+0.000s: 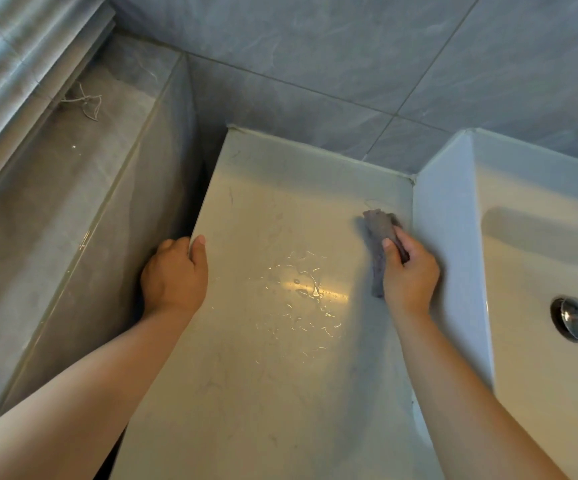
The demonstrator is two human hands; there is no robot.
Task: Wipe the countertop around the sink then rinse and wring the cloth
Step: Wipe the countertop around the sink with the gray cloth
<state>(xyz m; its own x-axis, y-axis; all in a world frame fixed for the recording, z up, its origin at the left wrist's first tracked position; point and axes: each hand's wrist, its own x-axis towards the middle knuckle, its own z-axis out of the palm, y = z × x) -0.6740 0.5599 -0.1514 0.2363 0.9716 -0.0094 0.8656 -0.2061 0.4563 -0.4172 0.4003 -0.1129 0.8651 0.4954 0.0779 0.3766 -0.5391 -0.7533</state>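
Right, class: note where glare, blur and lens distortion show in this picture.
All in the head view: warm glare streaks the wet countertop between the hands; the cloth in the right hand is blurred, while the left hand gripping the edge is sharp; the wide lens splays the sink wall and tile joints outward.

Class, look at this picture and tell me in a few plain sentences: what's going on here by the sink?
A person is wiping the countertop beside a white sink. The right hand grips a bunched grey cloth and presses it on the countertop close to the sink's outer wall. The left hand holds the countertop's left edge, thumb on top. Water droplets lie in the middle of the surface, not yet wiped.
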